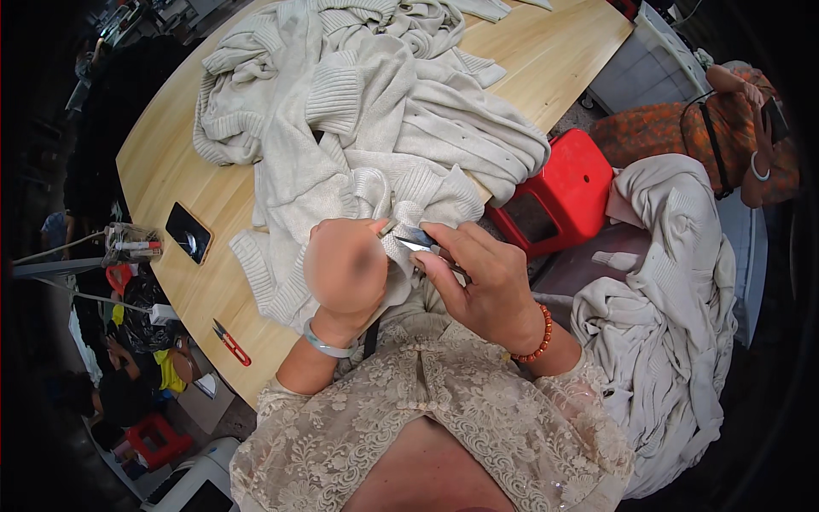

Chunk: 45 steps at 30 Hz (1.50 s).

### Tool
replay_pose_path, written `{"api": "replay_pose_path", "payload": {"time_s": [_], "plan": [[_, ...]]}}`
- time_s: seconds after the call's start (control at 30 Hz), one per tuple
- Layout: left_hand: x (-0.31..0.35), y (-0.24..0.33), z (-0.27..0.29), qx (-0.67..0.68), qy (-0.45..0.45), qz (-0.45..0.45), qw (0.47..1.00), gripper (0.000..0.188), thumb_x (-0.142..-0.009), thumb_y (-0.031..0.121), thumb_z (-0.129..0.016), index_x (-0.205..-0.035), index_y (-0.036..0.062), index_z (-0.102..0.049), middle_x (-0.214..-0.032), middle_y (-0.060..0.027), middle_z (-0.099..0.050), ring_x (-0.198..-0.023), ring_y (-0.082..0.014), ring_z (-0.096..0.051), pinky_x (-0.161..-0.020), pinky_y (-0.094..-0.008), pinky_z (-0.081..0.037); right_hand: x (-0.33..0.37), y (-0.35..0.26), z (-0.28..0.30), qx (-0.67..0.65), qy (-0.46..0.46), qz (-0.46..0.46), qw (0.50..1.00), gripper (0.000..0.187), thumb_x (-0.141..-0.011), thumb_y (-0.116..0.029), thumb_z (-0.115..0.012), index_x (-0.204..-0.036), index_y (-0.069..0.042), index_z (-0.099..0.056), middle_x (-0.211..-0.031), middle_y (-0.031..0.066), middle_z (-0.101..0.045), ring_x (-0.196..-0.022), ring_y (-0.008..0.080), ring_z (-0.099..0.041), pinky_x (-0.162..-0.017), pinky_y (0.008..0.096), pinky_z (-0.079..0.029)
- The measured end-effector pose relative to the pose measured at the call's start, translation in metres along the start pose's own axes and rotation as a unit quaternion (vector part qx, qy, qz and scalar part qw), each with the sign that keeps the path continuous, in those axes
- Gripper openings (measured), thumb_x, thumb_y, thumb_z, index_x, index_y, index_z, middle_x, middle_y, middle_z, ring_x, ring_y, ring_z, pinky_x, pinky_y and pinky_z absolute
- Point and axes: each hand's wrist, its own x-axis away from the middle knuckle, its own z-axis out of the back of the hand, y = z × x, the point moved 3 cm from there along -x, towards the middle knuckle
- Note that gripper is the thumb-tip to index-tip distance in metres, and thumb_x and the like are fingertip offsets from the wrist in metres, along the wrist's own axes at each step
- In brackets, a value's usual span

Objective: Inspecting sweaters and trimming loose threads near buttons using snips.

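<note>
Close in front of my body, my right hand (479, 271) grips a pair of thread snips (416, 242) between thumb and fingers, their metal blades pointing left at the knit. My left hand (345, 269) is closed on the edge of a cream knitted cardigan (368, 189); a blur covers much of its back, and its fingertips show beside the blades. The cardigan's ribbed parts lie bunched just beyond both hands. More of the same cream knitwear (281, 94) is heaped across the table behind it.
On the wooden table (175, 282) at left lie a phone (188, 232) and red-handled snips (231, 342). A red stool (563, 192) stands at right, near piled cream garments (661, 341). A person in orange patterned clothing (657, 141) is at far right; another person (128, 384) sits lower left.
</note>
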Motion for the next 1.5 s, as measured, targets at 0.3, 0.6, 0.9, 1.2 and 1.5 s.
{"api": "replay_pose_path", "payload": {"time_s": [0.3, 0.6, 0.9, 1.2, 1.5], "plan": [[0.000, 0.000, 0.000, -0.005, 0.002, 0.001, 1.000, 0.023, -0.075, -0.006, -0.069, -0.097, -0.0008, -0.070, -0.090, -0.0114, -0.069, -0.082, -0.0269, -0.063, -0.076, -0.0337, -0.049, 0.001, 0.001, -0.004, 0.013, -0.007, 0.021, 1.000, 0.029, -0.086, -0.012, -0.073, -0.111, -0.002, -0.064, -0.076, 0.0087, -0.058, -0.057, 0.0235, -0.060, -0.050, 0.0327, -0.046], [0.003, -0.006, 0.000, 0.045, -0.016, -0.006, 0.999, 0.022, -0.077, -0.005, -0.069, -0.098, -0.0013, -0.069, -0.091, -0.0122, -0.069, -0.082, -0.0269, -0.063, -0.075, -0.0338, -0.050, -0.003, 0.003, 0.000, 0.017, -0.031, 0.057, 0.998, 0.027, -0.089, -0.019, -0.070, -0.111, -0.005, -0.064, -0.076, 0.0069, -0.057, -0.058, 0.0248, -0.059, -0.049, 0.0346, -0.045], [0.002, -0.006, -0.001, 0.039, -0.008, -0.031, 0.999, 0.035, -0.067, -0.008, -0.066, -0.100, 0.0020, -0.070, -0.093, -0.0109, -0.070, -0.083, -0.0284, -0.062, -0.075, -0.0357, -0.047, 0.000, 0.002, -0.001, -0.003, -0.021, 0.024, 1.000, 0.024, -0.089, -0.019, -0.070, -0.108, -0.006, -0.065, -0.074, 0.0065, -0.056, -0.057, 0.0252, -0.059, -0.048, 0.0357, -0.045], [0.002, -0.001, -0.002, 0.016, -0.004, -0.020, 1.000, 0.035, -0.068, -0.007, -0.067, -0.101, 0.0025, -0.070, -0.092, -0.0106, -0.070, -0.082, -0.0278, -0.062, -0.075, -0.0355, -0.046, 0.003, -0.011, -0.002, 0.099, 0.001, 0.035, 0.994, 0.027, -0.088, -0.019, -0.071, -0.110, -0.005, -0.064, -0.073, 0.0058, -0.053, -0.057, 0.0228, -0.058, -0.048, 0.0342, -0.045], [0.006, -0.004, -0.003, 0.056, -0.006, 0.022, 0.998, 0.033, -0.068, -0.007, -0.068, -0.099, 0.0013, -0.069, -0.092, -0.0104, -0.070, -0.083, -0.0281, -0.062, -0.075, -0.0346, -0.048, 0.004, -0.010, -0.006, 0.123, 0.030, 0.060, 0.990, 0.029, -0.084, -0.016, -0.076, -0.110, -0.005, -0.068, -0.073, 0.0051, -0.056, -0.053, 0.0208, -0.055, -0.046, 0.0326, -0.042]]}}
